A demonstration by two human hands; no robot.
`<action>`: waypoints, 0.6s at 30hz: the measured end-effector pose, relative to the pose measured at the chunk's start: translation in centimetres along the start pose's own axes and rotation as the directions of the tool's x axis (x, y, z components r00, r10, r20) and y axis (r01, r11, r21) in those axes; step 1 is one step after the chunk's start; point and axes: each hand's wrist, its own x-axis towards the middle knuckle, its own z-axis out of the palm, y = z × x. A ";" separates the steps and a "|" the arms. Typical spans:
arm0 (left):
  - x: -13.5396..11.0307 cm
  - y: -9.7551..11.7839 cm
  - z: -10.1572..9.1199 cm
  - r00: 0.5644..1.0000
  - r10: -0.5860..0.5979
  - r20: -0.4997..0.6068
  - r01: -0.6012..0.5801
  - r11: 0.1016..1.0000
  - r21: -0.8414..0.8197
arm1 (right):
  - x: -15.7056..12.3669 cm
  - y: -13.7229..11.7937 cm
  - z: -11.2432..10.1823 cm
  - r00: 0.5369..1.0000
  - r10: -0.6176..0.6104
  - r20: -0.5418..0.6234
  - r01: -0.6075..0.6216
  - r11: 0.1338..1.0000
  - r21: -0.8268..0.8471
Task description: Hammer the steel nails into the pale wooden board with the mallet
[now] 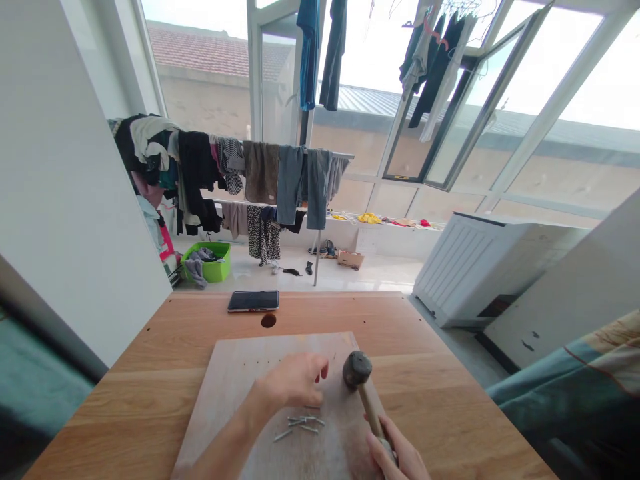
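Note:
A pale wooden board (235, 387) lies on a wooden table (150, 373). My left hand (295, 380) hovers over the board with its fingers pinched together; a thin nail seems to stand at the fingertips, but it is too small to be sure. Several loose nails (300, 423) lie on the board just below that hand. My right hand (397, 457) grips the wooden handle of a mallet, whose dark head (357, 370) rests just right of my left fingertips. A row of small holes or nail heads dots the board's far part.
A dark phone (253, 301) lies near the table's far edge, beside a round hole (269, 321). Beyond stand a laden clothes rack (260, 177), a green basket (213, 261) and a white cabinet (480, 267). A white wall (65, 200) is at left.

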 end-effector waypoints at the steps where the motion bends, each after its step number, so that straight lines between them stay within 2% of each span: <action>1: -0.7 0.4 -0.1 0.999 0.007 0.038 -0.010 0.997 0.080 | 0.1 0.1 0.0 1.000 0.006 -0.008 -0.006 1.000 0.006; 5: -1.8 1.7 0.6 0.997 0.027 0.075 -0.046 0.964 0.263 | 0.7 -0.7 0.7 0.994 0.109 0.030 -0.111 0.991 0.071; 8: -1.4 1.5 1.2 0.997 0.048 0.060 -0.063 0.957 0.283 | 1.2 -1.7 1.2 0.982 0.174 0.077 -0.182 0.977 0.111; 10: -0.6 0.7 1.3 0.996 0.090 -0.015 -0.086 0.980 0.178 | 1.5 -2.3 1.3 0.971 0.211 0.108 -0.225 0.964 0.141; 12: 0.3 -0.4 1.5 0.983 0.102 -0.155 -0.108 0.994 -0.025 | 1.9 -2.8 1.3 0.967 0.225 0.116 -0.241 0.959 0.152; 15: 1.8 -2.0 2.4 0.929 -0.025 -0.369 -0.100 0.943 -0.316 | 2.3 -3.3 1.3 0.976 0.204 0.070 -0.212 0.968 0.135; 18: 2.6 -3.0 3.7 0.887 -0.114 -0.448 -0.094 0.905 -0.416 | 2.5 -3.7 1.4 0.982 0.181 0.061 -0.187 0.974 0.125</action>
